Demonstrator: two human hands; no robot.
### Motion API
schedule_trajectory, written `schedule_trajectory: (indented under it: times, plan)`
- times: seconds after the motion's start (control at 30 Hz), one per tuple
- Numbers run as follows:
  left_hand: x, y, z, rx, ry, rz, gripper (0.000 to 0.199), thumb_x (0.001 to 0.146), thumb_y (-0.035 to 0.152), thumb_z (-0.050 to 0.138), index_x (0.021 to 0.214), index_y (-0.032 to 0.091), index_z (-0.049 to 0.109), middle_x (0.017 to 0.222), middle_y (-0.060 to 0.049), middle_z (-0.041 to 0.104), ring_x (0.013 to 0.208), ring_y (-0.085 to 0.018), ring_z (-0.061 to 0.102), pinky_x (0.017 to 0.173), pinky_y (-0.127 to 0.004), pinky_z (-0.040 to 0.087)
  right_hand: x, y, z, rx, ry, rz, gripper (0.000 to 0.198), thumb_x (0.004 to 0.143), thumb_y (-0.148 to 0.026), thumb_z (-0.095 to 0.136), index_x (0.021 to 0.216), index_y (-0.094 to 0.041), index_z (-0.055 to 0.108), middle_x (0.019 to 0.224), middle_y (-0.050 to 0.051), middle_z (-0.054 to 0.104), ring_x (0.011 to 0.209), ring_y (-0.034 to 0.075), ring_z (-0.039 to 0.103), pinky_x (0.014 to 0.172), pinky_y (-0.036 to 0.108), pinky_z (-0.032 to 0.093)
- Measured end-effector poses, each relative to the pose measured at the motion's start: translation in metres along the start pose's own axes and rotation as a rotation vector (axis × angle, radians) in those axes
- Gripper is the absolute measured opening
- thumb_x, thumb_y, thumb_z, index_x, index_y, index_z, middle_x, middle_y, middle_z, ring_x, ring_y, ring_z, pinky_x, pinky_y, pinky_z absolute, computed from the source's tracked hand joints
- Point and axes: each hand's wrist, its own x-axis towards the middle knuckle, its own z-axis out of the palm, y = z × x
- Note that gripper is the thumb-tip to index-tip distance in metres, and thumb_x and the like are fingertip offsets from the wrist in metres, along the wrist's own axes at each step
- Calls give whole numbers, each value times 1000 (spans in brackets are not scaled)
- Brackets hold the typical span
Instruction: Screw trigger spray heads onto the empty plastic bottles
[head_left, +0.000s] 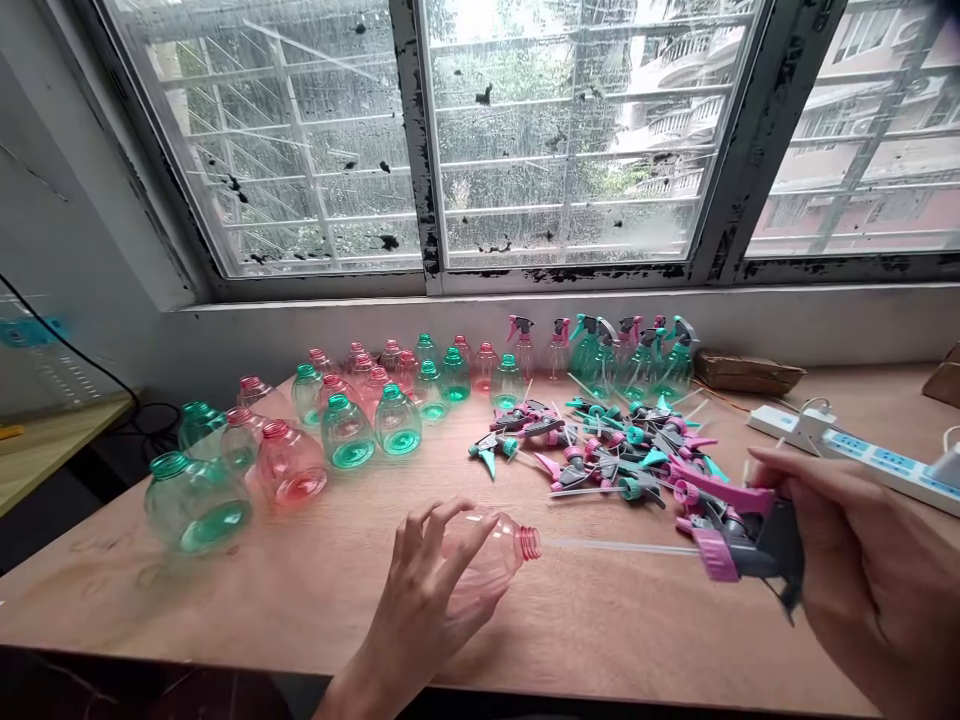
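Note:
A clear pink spray bottle (491, 552) lies tilted on its side, its threaded neck pointing right, with the fingers of my left hand (435, 575) wrapped around its body. My right hand (862, 550) grips a pink and grey trigger sprayer head (739, 555). From that sprayer a thin clear dip tube (626, 546) runs left, its tip close to the mouth of the bottle. Whether the tip has entered the neck I cannot tell. Behind the sprayer is a heap of pink, green and grey sprayer heads (630, 445).
Several open green and pink bottles (349, 435) stand at the left and back. Bottles with sprayers fitted (600, 360) line the wall. A white power strip (870, 455) and a brown package (750, 373) lie at the right. The table's front edge runs below my hands.

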Motion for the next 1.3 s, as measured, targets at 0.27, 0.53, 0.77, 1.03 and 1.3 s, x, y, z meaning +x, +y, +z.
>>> schedule_trajectory:
  times: [0.27,0.53,0.77,1.03,1.3]
  plan:
    - [5,6,6,-55,-5,27,71,87,41,72,146,18,40,135,-15,56,121,-35,48,103,-46,37,-10,-20,48,335,-190,138,28,100,-27,43,123,-35,58,105,7,69,94,30,69,81,45,57]
    - [11,20,21,-214,10,103,76,81,54,73,141,16,45,138,-15,57,129,-35,43,110,-46,38,-74,-14,74,999,-309,853,60,89,-60,60,140,-32,49,134,10,64,113,29,63,91,40,54]
    - [-4,25,24,-450,-29,39,62,90,44,66,145,26,42,147,-11,50,139,-34,36,117,-50,30,-100,-22,78,1189,-625,1006,55,66,-41,90,115,-26,71,66,-3,70,56,16,59,56,28,51]
    - [-15,25,30,-1040,26,-367,84,89,35,71,154,38,18,168,-4,12,154,-31,13,126,-50,18,-92,-29,69,1209,-626,934,48,72,-43,84,114,-25,72,69,-2,68,54,14,54,54,28,47]
    - [-4,19,32,-1168,-236,-560,91,79,32,80,154,23,30,162,-11,35,151,-33,26,127,-47,15,-95,-24,78,1187,-530,1042,53,68,-44,88,111,-20,68,66,-2,70,54,16,57,54,30,50]
